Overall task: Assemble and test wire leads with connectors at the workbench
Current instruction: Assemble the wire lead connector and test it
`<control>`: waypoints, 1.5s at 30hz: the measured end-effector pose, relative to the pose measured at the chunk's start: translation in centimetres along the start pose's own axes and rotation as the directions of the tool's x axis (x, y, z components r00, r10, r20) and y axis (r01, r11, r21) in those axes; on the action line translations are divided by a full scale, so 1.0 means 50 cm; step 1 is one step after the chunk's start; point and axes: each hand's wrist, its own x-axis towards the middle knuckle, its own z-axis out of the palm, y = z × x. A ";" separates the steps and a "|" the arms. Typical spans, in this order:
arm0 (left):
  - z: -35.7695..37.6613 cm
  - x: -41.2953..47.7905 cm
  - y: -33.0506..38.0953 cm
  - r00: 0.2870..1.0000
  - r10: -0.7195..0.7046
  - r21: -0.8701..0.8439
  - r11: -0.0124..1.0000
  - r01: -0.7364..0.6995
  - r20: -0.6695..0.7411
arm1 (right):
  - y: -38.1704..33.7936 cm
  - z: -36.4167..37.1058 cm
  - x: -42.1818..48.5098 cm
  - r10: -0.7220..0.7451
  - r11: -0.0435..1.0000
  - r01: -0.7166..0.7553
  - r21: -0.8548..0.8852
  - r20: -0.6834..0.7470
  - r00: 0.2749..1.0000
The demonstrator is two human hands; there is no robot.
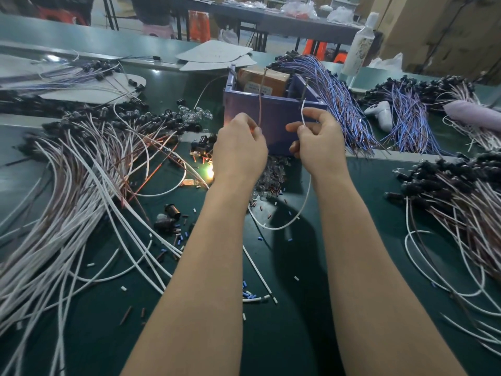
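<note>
My left hand (240,147) pinches a brown wire (260,109) whose end points up toward a metal pin on the purple box (273,118). My right hand (317,142) pinches a white wire (303,112), its tip raised near the box's second pin; the rest of the white wire loops down over the green mat. A small lamp (209,172) glows on the mat just left of my left wrist. Both hands hover in front of the box.
A big heap of white and brown leads with black connectors (81,169) covers the left. Blue leads (344,104) drape right of the box, and another white-brown bundle (461,202) lies far right. Cut insulation bits, clear bulbs and black sockets litter the green mat (284,308).
</note>
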 end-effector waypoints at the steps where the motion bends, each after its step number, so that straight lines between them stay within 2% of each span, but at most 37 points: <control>1: 0.000 0.000 0.001 1.000 0.000 0.000 1.000 0.000 0.007 | 0.000 -0.001 0.000 0.000 1.000 0.000 0.001 -0.001 1.000; 8: 0.002 -0.002 0.004 0.998 0.007 0.045 0.999 -0.010 0.070 | 0.000 -0.003 0.001 -0.005 1.000 0.006 0.018 -0.039 0.999; 20: 0.007 -0.008 0.010 0.995 0.014 0.080 0.997 -0.021 0.094 | 0.002 -0.004 0.002 -0.034 0.999 0.035 0.017 -0.031 0.999; 32: 0.017 -0.014 0.015 0.999 -0.017 0.110 0.994 0.021 -0.038 | 0.006 0.001 0.001 -0.028 0.999 0.029 0.020 -0.025 0.999; 39: 0.023 -0.014 0.014 0.999 -0.026 0.101 0.994 0.031 -0.045 | 0.005 0.000 0.000 -0.036 0.999 0.036 0.013 -0.022 0.999; 45: 0.024 -0.014 0.011 0.995 -0.001 0.102 0.995 0.012 -0.103 | 0.002 0.001 -0.002 -0.031 0.999 0.031 0.014 -0.026 0.999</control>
